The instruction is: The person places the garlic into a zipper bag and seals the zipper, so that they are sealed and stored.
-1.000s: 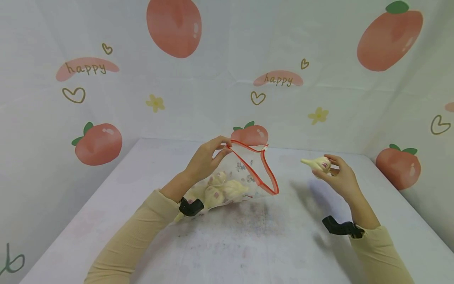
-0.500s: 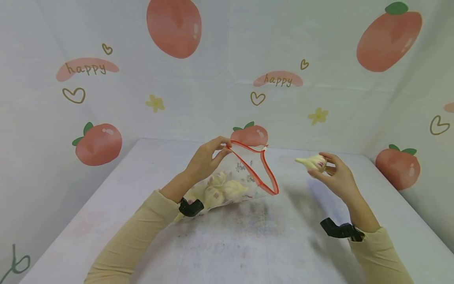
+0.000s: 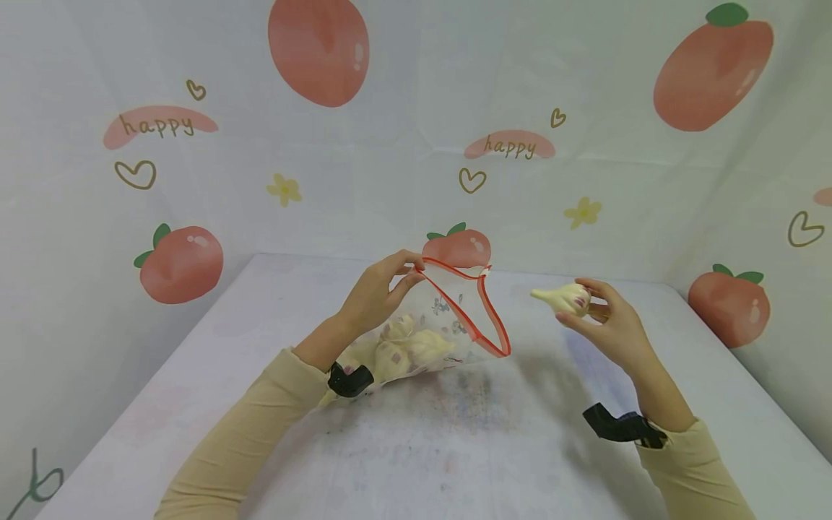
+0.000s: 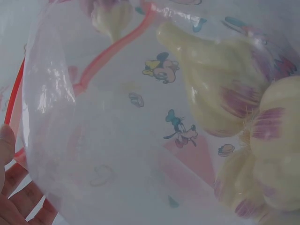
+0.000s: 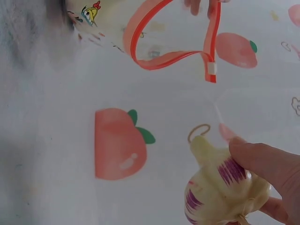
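Above the white counter point(image 3: 390, 462), the left hand point(image 3: 375, 295) pinches a clear, red-rimmed plastic bag point(image 3: 448, 307); farther right, the right hand point(image 3: 614, 323) grips a cream, purple-streaked garlic bulb point(image 3: 570, 298), probably light, best held round its belly.

My garlic bulb point(image 3: 570, 300), right of frame: cream, streaked purple. Clear bag point(image 3: 438, 309), centre: red edging point(image 3: 495, 318), coloured cartoon figures point(image 4: 182, 131). White backdrop point(image 3: 390, 180) across the top, printed with red fruits point(image 3: 318, 50), brown hearts point(image 3: 136, 175), yellow flowers point(image 3: 284, 189); my sleeves point(image 3: 240, 426) plain beige, lower corners.
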Demonstrator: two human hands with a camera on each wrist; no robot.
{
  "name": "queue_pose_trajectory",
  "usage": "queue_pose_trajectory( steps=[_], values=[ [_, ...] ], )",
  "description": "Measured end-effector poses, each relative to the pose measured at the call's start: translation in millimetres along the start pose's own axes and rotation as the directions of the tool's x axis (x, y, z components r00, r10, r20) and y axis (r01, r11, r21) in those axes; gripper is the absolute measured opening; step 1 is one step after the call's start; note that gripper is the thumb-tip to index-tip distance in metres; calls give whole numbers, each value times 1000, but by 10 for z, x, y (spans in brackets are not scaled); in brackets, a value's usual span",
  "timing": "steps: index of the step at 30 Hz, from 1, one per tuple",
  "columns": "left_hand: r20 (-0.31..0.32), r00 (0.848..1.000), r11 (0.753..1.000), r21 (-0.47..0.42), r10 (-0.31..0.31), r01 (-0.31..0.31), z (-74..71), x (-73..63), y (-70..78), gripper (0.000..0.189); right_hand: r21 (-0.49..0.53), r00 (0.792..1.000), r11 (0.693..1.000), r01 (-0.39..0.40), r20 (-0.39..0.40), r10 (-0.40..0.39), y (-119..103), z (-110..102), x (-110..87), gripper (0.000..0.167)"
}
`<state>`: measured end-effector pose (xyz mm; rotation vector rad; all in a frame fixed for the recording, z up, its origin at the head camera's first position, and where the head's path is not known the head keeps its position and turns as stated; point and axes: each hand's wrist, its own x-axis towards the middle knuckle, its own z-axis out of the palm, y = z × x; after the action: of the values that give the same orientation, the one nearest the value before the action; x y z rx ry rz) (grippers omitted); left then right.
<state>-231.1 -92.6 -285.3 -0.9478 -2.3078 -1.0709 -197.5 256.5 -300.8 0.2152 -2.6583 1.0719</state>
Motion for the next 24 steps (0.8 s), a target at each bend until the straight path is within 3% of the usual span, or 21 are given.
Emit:
queue_pose_trajectory(
  steps=[24],
  values=[
    [1,1000,1000,-5,6,-6,-2,1,4,12,47,997,996,78,-18,-78,-211,41,-99,64]
  ],
)
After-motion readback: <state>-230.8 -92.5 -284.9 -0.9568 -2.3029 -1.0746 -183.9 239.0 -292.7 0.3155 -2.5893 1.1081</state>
